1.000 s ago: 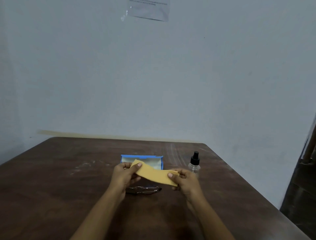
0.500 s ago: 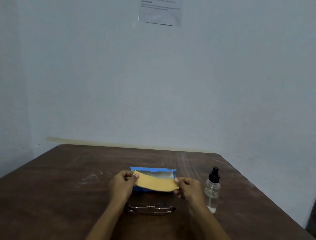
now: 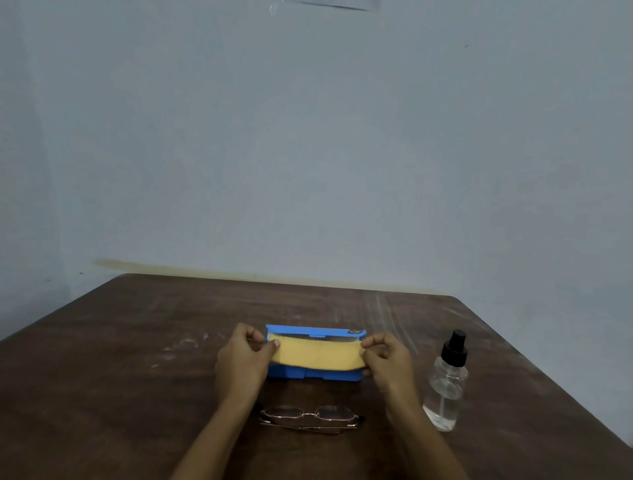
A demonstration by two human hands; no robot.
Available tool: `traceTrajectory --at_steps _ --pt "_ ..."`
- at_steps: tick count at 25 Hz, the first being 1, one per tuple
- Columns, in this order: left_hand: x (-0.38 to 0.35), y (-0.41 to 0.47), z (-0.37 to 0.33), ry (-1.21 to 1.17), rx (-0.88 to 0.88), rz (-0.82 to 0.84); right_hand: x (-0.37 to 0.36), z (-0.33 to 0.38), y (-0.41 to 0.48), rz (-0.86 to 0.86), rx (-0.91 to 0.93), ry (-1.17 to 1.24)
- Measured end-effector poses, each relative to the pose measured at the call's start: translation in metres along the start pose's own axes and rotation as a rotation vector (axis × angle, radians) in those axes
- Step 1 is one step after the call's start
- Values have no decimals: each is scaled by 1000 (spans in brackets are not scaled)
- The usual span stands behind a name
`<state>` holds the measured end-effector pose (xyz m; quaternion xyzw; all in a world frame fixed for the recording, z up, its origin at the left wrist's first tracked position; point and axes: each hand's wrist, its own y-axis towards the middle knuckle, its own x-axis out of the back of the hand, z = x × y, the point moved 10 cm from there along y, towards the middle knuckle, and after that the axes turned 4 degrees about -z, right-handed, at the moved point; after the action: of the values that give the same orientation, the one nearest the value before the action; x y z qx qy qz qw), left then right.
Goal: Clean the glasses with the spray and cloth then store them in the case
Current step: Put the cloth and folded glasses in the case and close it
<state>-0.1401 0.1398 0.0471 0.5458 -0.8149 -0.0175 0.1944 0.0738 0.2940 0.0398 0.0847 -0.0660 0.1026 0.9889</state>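
Observation:
A yellow cloth [image 3: 317, 354] is stretched flat between my two hands, just over the open blue case [image 3: 315, 372]. My left hand [image 3: 241, 359] pinches its left end and my right hand [image 3: 388, 359] pinches its right end. The cloth hides most of the inside of the case. Folded metal-framed glasses [image 3: 310, 418] lie on the table nearer to me, between my forearms. A clear spray bottle [image 3: 447, 387] with a black nozzle stands upright to the right of my right hand.
Everything rests on a dark brown wooden table [image 3: 120, 377] pushed against a pale wall. The table's right edge runs diagonally past the bottle. A sheet of paper [image 3: 329, 3] hangs high on the wall.
Both hands have carried the cloth away from me, from above the glasses to over the case, and pulled it level. The glasses now lie uncovered.

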Motion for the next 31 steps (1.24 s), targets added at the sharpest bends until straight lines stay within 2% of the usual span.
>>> traceTrajectory --at_steps 7,16,24,27,31 --pt "0 -3 -7 0 -112 -30 -6 0 3 28 9 -48" --pt "-10 7 7 98 -98 -1 -12 5 3 34 137 -251" --pt "-10 8 4 187 -158 -24 -21 -7 2 81 133 -363" --pt "-12 5 -3 269 -244 -16 -22 -7 1 87 157 -453" --pt "-12 0 -13 354 -360 -14 -26 -2 -2 105 219 -729"
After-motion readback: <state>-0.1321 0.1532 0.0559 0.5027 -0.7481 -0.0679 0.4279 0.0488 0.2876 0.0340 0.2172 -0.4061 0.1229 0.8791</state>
